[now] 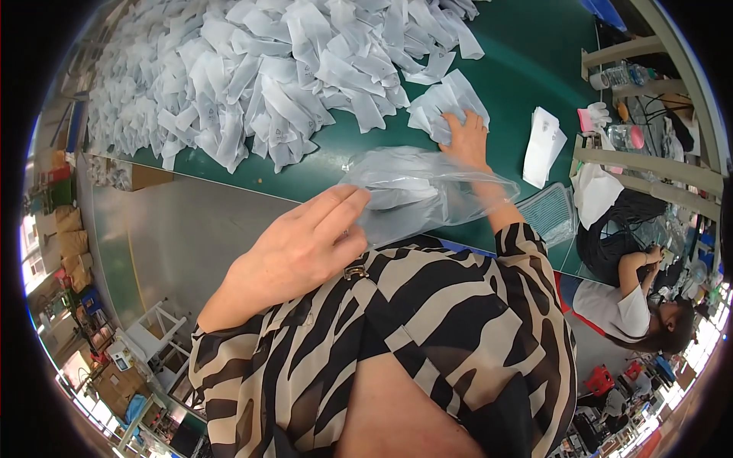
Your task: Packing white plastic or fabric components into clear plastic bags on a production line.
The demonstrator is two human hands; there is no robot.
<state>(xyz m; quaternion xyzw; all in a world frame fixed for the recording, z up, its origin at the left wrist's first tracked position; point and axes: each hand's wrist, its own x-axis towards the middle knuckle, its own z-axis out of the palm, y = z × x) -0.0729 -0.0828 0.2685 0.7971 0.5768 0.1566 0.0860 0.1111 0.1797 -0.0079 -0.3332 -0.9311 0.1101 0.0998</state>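
A green worktop runs beyond both hands, carrying the largest thing on it, a heap of frosted plastic pouches spread ahead of the left hand and to the left of the right hand. Its position seems chosen to keep the pouches within easy reach. A clear plastic bag lies between the hands, with pale contents showing through. The left hand is clamped on its near left edge, thumb and fingers drawn together, probably to steady the loose film. The film overlaps the right forearm; whether that arm passes inside is unclear. Right of that forearm rests a grey-green ribbed packet. Under the right hand, a small cluster of pouches is covered by slightly spread fingers, perhaps to gather it; I cannot tell whether they grip. Smallest, a flat white stack lies apart, right of the right hand, seemingly kept separate from the loose heap.
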